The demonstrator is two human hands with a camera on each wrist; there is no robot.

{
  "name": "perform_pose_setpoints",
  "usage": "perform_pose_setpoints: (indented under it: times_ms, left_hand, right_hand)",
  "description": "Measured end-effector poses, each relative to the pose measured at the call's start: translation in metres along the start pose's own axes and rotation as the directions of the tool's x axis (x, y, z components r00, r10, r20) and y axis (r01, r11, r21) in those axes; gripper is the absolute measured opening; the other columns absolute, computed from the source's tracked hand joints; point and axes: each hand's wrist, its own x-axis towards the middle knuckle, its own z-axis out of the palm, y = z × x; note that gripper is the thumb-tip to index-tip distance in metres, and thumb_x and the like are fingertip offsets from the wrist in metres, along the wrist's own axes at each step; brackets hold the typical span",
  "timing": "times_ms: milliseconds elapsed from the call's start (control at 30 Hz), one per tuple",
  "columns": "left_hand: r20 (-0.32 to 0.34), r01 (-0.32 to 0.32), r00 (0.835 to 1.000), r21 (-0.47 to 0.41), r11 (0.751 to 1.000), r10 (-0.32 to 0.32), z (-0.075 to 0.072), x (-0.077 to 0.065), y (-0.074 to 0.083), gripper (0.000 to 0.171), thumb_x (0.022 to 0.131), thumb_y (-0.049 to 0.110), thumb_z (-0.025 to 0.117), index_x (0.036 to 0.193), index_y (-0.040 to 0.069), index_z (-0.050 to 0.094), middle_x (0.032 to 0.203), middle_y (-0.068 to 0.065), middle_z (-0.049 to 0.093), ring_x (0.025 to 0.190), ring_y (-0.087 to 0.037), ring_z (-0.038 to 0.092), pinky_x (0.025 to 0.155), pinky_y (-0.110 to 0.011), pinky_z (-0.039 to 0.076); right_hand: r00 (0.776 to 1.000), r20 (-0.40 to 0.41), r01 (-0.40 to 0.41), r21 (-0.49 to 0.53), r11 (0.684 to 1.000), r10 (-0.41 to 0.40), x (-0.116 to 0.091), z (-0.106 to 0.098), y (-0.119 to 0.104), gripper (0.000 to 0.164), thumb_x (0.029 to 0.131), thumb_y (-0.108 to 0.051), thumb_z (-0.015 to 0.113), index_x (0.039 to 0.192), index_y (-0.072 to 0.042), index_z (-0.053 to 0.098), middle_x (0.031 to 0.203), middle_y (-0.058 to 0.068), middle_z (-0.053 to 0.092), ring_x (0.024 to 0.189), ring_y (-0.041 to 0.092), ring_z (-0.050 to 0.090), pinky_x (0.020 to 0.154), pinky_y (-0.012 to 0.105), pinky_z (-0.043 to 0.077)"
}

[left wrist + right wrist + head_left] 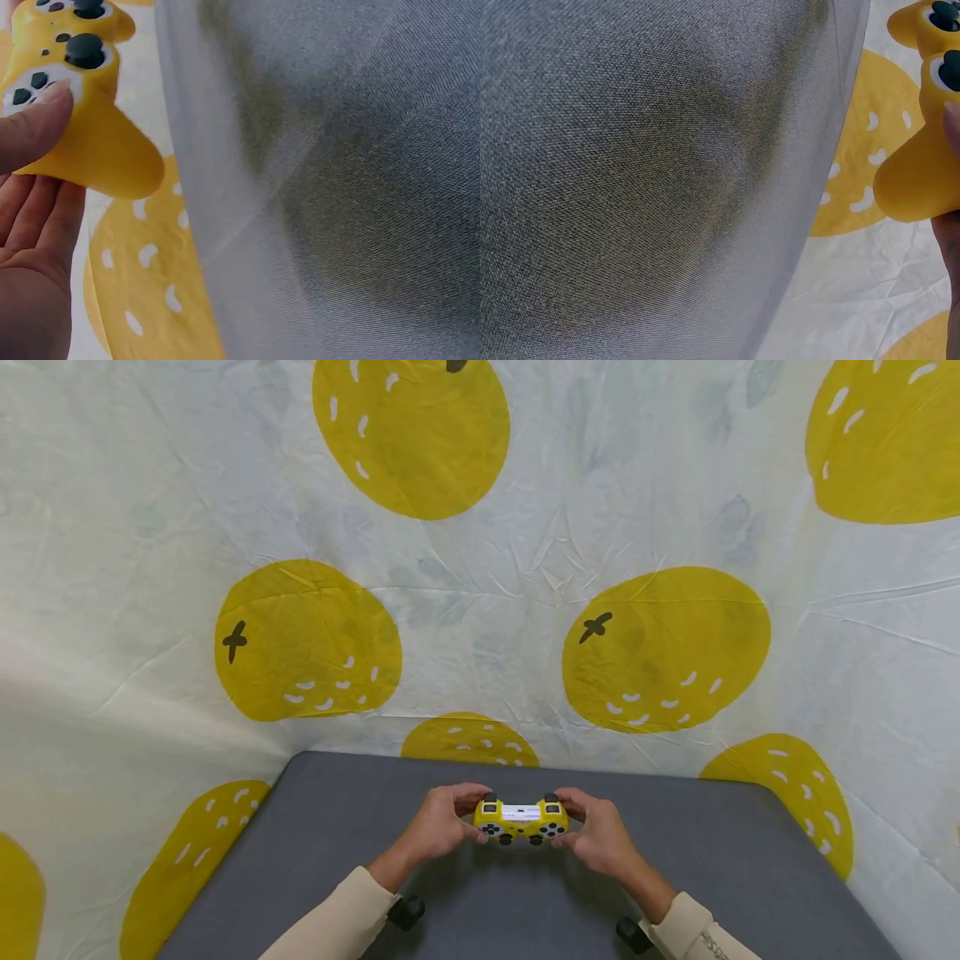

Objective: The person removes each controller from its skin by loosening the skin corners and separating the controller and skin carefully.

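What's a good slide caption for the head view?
Left hand and right hand hold a yellow game controller above a gray table.

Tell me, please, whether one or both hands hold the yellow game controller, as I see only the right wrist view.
Observer: Both: in the head view, the left hand grips one end of the yellow game controller and the right hand the other.
Operator: Thank you; could you describe the left grip more closely?
Observer: The left wrist view shows the left thumb covering part of the directional pad.
Operator: And what does the head view add?
Observer: A white strip lies between the dark shoulder buttons.
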Motion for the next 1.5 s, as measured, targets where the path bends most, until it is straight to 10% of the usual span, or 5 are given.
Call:
perform_pose_setpoints:
  times_ms: [767, 1033, 1500]
  left_hand:
    - [-0.020, -0.090, 0.996, 0.071, 0.993, 0.092, 0.000, -0.005, -0.005, 0.059, 0.077, -0.006, 0.086, 0.133, 0.006, 0.070, 0.131, -0.013, 0.073, 0.122, -0.034, 0.071, 0.098, -0.049, 0.059]
    - [-0.022, -0.118, 0.993, 0.073, 0.990, 0.120, 0.000, -0.006, -0.007, 0.056, 0.076, -0.008, 0.086, 0.129, 0.005, 0.073, 0.130, -0.014, 0.074, 0.123, -0.036, 0.070, 0.098, -0.045, 0.059]
    - [0.011, -0.113, 0.994, 0.005, 0.994, 0.113, -0.003, -0.003, -0.007, 0.050, 0.078, 0.006, 0.090, 0.125, 0.011, 0.075, 0.128, -0.009, 0.075, 0.126, -0.031, 0.068, 0.105, -0.042, 0.057]
  right_hand:
    - [0.978, 0.200, 0.064, -0.052, 0.997, -0.053, 0.005, -0.007, -0.004, 0.055, 0.080, 0.012, 0.081, 0.130, -0.004, 0.065, 0.125, 0.016, 0.074, 0.123, 0.041, 0.069, 0.100, 0.055, 0.056]
    - [0.961, 0.253, 0.099, 0.048, 0.994, -0.108, 0.004, -0.011, 0.003, 0.042, 0.087, -0.014, 0.084, 0.126, -0.011, 0.069, 0.125, 0.010, 0.074, 0.122, 0.038, 0.070, 0.100, 0.042, 0.059]
    - [0.980, 0.137, 0.131, 0.108, 0.985, -0.145, -0.002, -0.008, 0.004, 0.042, 0.084, -0.009, 0.085, 0.124, -0.009, 0.073, 0.119, 0.011, 0.078, 0.116, 0.033, 0.073, 0.099, 0.043, 0.059]
